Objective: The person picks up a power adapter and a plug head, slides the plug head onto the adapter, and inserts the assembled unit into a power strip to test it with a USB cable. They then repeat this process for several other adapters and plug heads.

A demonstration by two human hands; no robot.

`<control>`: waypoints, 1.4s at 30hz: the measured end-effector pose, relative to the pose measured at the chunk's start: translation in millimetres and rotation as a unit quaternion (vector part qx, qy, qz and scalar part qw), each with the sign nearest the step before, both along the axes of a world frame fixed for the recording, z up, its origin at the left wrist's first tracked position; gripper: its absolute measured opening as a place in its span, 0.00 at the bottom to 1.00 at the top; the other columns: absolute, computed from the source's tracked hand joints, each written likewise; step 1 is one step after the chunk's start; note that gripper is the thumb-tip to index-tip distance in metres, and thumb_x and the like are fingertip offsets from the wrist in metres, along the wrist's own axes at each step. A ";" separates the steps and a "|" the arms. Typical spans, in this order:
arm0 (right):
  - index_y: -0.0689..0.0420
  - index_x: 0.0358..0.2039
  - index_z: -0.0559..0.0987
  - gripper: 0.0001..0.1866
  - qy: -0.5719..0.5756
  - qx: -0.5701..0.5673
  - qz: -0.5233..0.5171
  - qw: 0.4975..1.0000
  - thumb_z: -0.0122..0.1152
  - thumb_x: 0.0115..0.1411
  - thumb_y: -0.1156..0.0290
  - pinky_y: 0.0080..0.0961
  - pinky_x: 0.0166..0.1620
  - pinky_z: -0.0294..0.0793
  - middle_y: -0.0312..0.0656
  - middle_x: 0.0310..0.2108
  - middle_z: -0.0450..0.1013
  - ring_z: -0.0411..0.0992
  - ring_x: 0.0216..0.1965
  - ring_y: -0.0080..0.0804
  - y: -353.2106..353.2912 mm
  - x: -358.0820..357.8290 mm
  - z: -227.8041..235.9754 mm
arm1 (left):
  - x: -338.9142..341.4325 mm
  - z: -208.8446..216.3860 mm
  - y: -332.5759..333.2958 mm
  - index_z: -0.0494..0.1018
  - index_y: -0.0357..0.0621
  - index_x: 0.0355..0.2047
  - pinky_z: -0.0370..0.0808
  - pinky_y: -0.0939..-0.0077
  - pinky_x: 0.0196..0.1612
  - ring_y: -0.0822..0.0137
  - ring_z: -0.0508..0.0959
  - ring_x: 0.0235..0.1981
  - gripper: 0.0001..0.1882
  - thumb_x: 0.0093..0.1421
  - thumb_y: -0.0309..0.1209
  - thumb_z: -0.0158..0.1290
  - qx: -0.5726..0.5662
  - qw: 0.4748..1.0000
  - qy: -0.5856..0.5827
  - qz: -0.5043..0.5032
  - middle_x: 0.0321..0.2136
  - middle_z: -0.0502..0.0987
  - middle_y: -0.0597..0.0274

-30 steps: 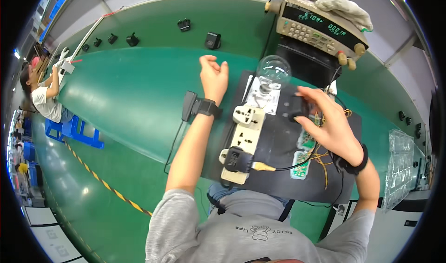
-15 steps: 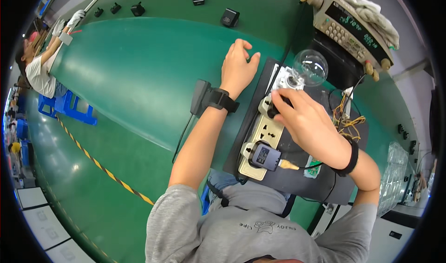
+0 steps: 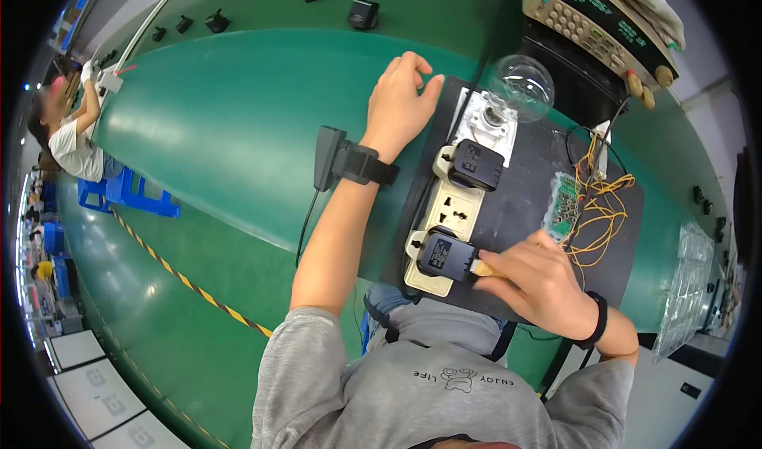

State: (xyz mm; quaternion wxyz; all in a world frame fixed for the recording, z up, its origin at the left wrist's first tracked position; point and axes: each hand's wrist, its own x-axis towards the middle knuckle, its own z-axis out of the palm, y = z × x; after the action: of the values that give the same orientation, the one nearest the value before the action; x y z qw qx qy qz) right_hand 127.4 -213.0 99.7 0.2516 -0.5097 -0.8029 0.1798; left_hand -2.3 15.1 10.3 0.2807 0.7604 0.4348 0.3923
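My right hand [image 3: 548,286] pinches a yellowish cable plug [image 3: 485,269] at the end of a dark power adapter [image 3: 446,257]. The plug's pale tip meets the adapter; whether it is fully seated cannot be told. That adapter sits in the near end of a cream power strip [image 3: 451,213]. A second black adapter [image 3: 478,165] is plugged in farther up the strip. My left hand [image 3: 401,104] lies over the green table left of the strip, holding nothing, fingers loosely curved and thumb apart. Beyond the strip, a clear glass bulb [image 3: 522,90] sits at a white socket base [image 3: 486,127].
A green circuit board [image 3: 563,203] with tangled yellow wires [image 3: 607,211] lies on the dark mat [image 3: 528,167]. A bench instrument [image 3: 599,20] stands at the far right. Several black adapters, including one [image 3: 363,14], line the far side. Another person [image 3: 75,143] sits at far left.
My right hand has left the upper adapter, now uncovered on the strip, and moved nearer to me onto the lower adapter's cable plug. My left hand stays in about the same place.
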 end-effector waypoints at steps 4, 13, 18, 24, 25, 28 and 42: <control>0.62 0.33 0.79 0.13 -0.068 0.021 -0.030 0.997 0.67 0.44 0.77 0.27 0.32 0.60 0.38 0.21 0.71 0.67 0.22 0.32 -6.4 21.9 1.1 | 2.7 -6.4 0.2 0.68 0.42 0.30 0.70 0.67 0.28 0.61 0.72 0.26 0.11 0.52 0.32 0.57 -0.003 1.000 0.016 -0.013 0.24 0.69 0.60; 0.63 0.34 0.79 0.11 -0.023 0.066 -0.129 0.989 0.65 0.49 0.74 0.25 0.34 0.57 0.41 0.21 0.71 0.63 0.22 0.33 37.1 44.0 -16.0 | 1.2 -13.8 9.5 0.70 0.38 0.29 0.66 0.81 0.24 0.77 0.65 0.18 0.10 0.53 0.31 0.58 0.022 0.999 0.023 -0.007 0.17 0.66 0.69; 0.64 0.34 0.79 0.11 -0.011 0.077 -0.128 0.989 0.65 0.49 0.74 0.25 0.32 0.56 0.41 0.21 0.71 0.63 0.21 0.32 42.9 37.7 -19.7 | 1.1 -10.4 6.3 0.68 0.39 0.29 0.66 0.75 0.24 0.70 0.66 0.20 0.10 0.53 0.30 0.58 0.013 1.000 0.024 -0.013 0.19 0.66 0.65; 0.64 0.33 0.79 0.13 -0.078 0.084 -0.122 0.986 0.65 0.49 0.70 0.27 0.35 0.59 0.40 0.23 0.72 0.67 0.24 0.34 45.3 32.5 -10.8 | 1.4 9.1 -1.0 0.68 0.39 0.29 0.66 0.73 0.24 0.68 0.67 0.20 0.11 0.52 0.31 0.58 0.015 0.999 0.007 -0.036 0.21 0.67 0.63; 0.64 0.33 0.79 0.13 -0.076 0.089 -0.121 0.986 0.65 0.49 0.70 0.27 0.35 0.59 0.40 0.23 0.72 0.67 0.24 0.34 43.5 33.5 -8.6 | -1.5 15.9 -4.6 0.69 0.39 0.30 0.66 0.76 0.24 0.71 0.67 0.20 0.11 0.52 0.31 0.59 -0.007 0.999 -0.008 -0.041 0.21 0.67 0.64; 0.64 0.37 0.78 0.18 -0.093 0.113 -0.130 0.981 0.67 0.47 0.65 0.29 0.41 0.61 0.42 0.28 0.74 0.69 0.29 0.36 36.9 42.8 -1.2 | -25.3 37.5 -30.9 0.71 0.39 0.30 0.63 0.87 0.26 0.84 0.65 0.23 0.07 0.57 0.29 0.56 -0.095 0.968 -0.199 -0.123 0.22 0.69 0.75; 0.61 0.30 0.80 0.10 -0.029 0.089 -0.370 0.924 0.63 0.51 0.68 0.27 0.41 0.57 0.40 0.22 0.75 0.67 0.24 0.33 -23.7 145.7 -22.0 | -87.5 56.4 -124.8 0.75 0.35 0.41 0.65 0.62 0.54 0.54 0.71 0.51 0.28 0.35 0.26 0.67 -0.154 0.927 0.045 -0.338 0.42 0.76 0.53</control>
State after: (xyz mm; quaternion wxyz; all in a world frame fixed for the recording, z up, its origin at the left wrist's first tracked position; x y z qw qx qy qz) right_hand 273.1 -236.7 77.7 0.3217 -0.7510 -0.5764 -0.0135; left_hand -89.8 -109.6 66.6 0.4904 0.8265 0.2198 0.1676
